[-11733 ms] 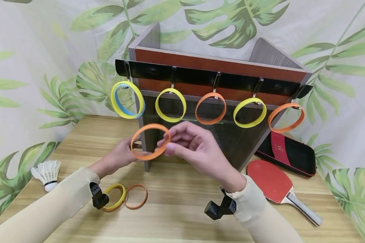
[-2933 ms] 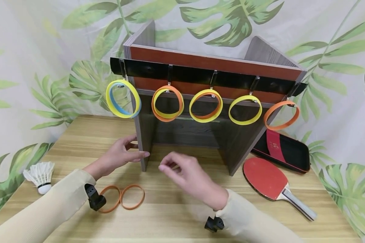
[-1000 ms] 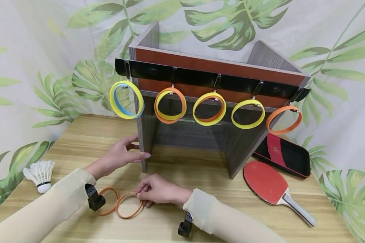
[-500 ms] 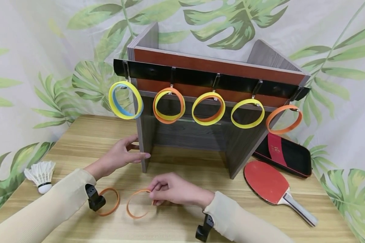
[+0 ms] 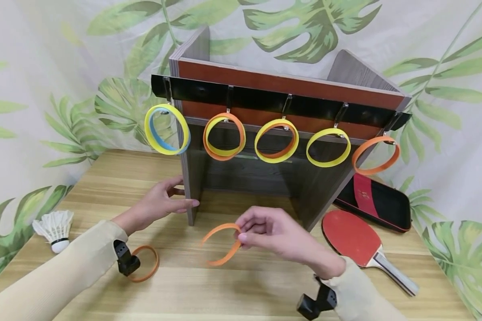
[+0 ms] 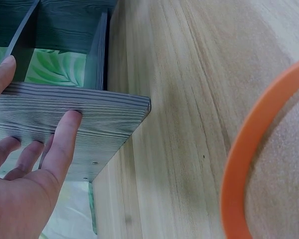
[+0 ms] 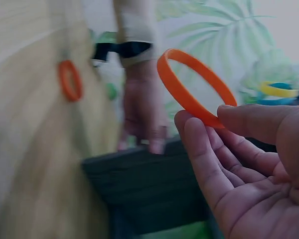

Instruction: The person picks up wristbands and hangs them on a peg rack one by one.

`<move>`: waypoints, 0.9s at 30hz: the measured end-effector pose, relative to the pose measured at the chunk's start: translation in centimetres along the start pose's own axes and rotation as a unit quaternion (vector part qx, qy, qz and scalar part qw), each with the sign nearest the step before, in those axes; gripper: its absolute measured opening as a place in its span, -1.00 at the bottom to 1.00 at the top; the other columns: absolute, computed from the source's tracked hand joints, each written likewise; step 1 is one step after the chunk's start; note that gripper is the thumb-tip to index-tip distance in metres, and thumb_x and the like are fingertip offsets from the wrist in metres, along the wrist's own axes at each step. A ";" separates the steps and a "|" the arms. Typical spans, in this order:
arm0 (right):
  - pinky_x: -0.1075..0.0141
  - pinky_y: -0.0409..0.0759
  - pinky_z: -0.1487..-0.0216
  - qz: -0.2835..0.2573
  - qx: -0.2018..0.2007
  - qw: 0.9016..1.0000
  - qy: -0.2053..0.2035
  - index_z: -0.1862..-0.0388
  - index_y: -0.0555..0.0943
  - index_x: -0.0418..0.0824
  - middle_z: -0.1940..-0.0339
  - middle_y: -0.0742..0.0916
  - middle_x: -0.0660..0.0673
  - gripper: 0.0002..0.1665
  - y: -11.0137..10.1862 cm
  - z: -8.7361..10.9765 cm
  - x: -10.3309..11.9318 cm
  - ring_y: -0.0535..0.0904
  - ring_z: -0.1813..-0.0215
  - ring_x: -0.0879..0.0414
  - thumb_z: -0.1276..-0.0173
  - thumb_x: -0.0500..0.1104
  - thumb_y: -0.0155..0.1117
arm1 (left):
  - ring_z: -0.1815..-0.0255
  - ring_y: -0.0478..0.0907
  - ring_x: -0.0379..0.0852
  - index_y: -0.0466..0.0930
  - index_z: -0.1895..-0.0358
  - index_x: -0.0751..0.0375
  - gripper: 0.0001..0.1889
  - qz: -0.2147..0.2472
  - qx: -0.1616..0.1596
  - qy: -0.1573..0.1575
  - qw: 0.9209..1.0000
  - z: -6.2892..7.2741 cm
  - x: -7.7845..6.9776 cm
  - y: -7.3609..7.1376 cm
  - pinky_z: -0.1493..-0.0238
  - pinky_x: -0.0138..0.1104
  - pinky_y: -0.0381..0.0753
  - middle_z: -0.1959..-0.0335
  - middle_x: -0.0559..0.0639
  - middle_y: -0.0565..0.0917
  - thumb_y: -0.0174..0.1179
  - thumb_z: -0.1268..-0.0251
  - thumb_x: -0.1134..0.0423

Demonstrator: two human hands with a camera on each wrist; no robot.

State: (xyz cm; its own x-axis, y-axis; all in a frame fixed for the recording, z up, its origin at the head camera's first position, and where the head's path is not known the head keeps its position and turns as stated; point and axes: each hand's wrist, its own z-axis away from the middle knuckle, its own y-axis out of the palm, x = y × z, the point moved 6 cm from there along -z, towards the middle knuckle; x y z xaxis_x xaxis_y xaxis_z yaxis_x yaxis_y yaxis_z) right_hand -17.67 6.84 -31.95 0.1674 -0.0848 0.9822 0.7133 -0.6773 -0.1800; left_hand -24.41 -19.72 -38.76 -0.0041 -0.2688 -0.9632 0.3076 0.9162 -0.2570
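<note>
My right hand pinches an orange silicone wristband between thumb and fingertips, raised in front of the wooden stand. Its left part is blurred in the head view. My left hand holds the stand's left side panel, thumb on the front edge and fingers against the outer face. Wristbands hang from hooks on a black rail: yellow with blue, orange with yellow, yellow with orange, a single yellow and a single orange.
Another orange wristband lies on the table by my left wrist camera. A shuttlecock sits at the left. To the right are a red table tennis paddle and a black case with a red band.
My right hand has picked an orange wristband off the table and carried it up and right. Earlier, bands were added on the second and third hooks. The left hand stays on the panel.
</note>
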 end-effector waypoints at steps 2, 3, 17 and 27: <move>0.22 0.86 0.01 -0.001 -0.022 1.000 -0.018 -0.05 0.60 -0.51 0.12 0.76 -0.45 -0.72 -1.0 0.9 1.3 0.77 0.15 0.19 -0.47 -0.34 0.35 | -0.45 0.44 0.25 0.10 -0.67 0.26 -0.10 0.001 0.002 0.000 1.000 -0.1 0.0 0.0 -0.13 -0.21 0.82 -0.52 0.32 0.37 0.43 -0.38 0.21; 0.22 0.85 -0.01 -0.001 -0.032 0.999 -0.027 -0.05 0.59 -0.51 0.11 0.78 -0.40 -0.72 -1.4 1.3 1.9 0.78 0.13 0.18 -0.46 -0.35 0.36 | -0.45 0.44 0.25 0.10 -0.67 0.27 -0.09 0.002 0.002 0.000 1.000 -0.1 0.1 0.0 -0.13 -0.22 0.82 -0.52 0.32 0.36 0.42 -0.38 0.22; 0.24 0.84 -0.07 -0.058 -0.242 0.958 -0.140 -0.06 0.62 -0.27 0.03 0.84 -0.11 -0.73 -7.0 5.5 7.0 0.82 -0.02 0.08 -0.51 -0.50 0.17 | -0.44 0.44 0.24 0.17 -0.64 0.26 -0.13 -0.007 -0.002 -0.001 1.000 -0.2 0.0 -0.1 -0.11 -0.26 0.82 -0.48 0.33 0.41 0.44 -0.36 0.20; 0.31 0.81 -0.13 -0.176 -0.337 0.903 -0.201 -0.08 0.57 -0.33 0.02 0.84 -0.17 -0.79 -8.7 6.4 7.7 0.83 -0.01 0.07 -0.56 -0.47 0.11 | -0.44 0.42 0.23 0.18 -0.65 0.17 -0.13 -0.007 -0.005 0.001 1.000 -0.2 0.3 -0.3 -0.11 -0.29 0.82 -0.52 0.27 0.39 0.44 -0.36 0.20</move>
State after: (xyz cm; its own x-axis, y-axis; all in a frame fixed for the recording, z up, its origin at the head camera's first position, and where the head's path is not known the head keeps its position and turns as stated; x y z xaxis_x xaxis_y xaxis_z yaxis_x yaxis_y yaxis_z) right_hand -18.22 16.76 -23.17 0.3417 0.4025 0.8492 0.2160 -0.9131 0.3459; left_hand -24.72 -19.99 -38.97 -0.0095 -0.2816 -0.9595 0.2972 0.9154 -0.2716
